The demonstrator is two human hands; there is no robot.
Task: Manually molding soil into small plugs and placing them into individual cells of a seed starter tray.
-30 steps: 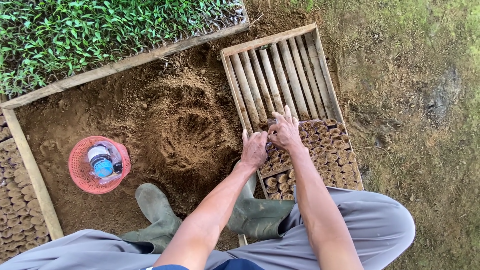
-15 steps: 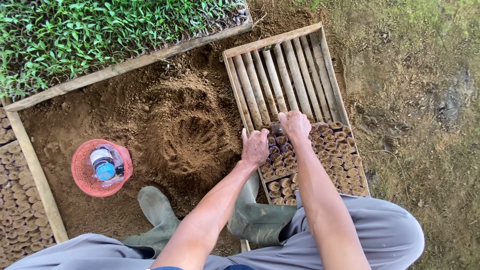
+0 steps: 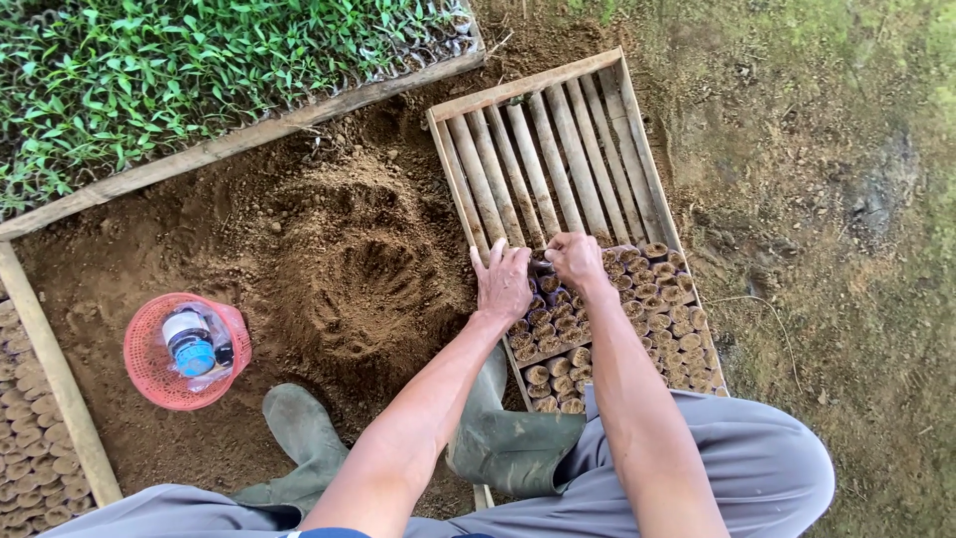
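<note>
Currently we squat over a slatted wooden tray [image 3: 637, 130] lying on the bare ground, both hands working at the front edge of the packed soil-filled pots [image 3: 657, 309]. Left hand [image 3: 503, 284] rests flat on the pot tops, fingers [image 3: 498, 261] spread and extended, gripping nothing. Right hand [image 3: 576, 261] is curled, fingers bent inward just beside the left fingertips; it probably pinches one small pot at the row's edge, but the pot itself is hidden under the knuckles, so we cannot tell for certain.

Pots fill the tray from the fingers back toward our knees; beyond the fingers the slats are bare.

Technique note: to do this well, we judge each pot should be pressed upright and tight against its neighbours, with the left hand steadying the finished row so nothing tips while the right seats the next one. Keep rows straight along the slats.

Surroundings: just left of the fingers, a heap of loose brown soil [image 3: 368, 269] with scooped finger grooves. Farther left, a red mesh basket [image 3: 149, 369] holding a bottle with a blue cap [image 3: 189, 349]. Well beyond, up and left, a framed bed of green seedlings [image 3: 199, 70]. At far left, another tray of pots [image 3: 30, 438].

Obstructions: our green rubber boots [image 3: 508, 448] and grey trousers [image 3: 737, 458] crowd the tray's near end.
</note>
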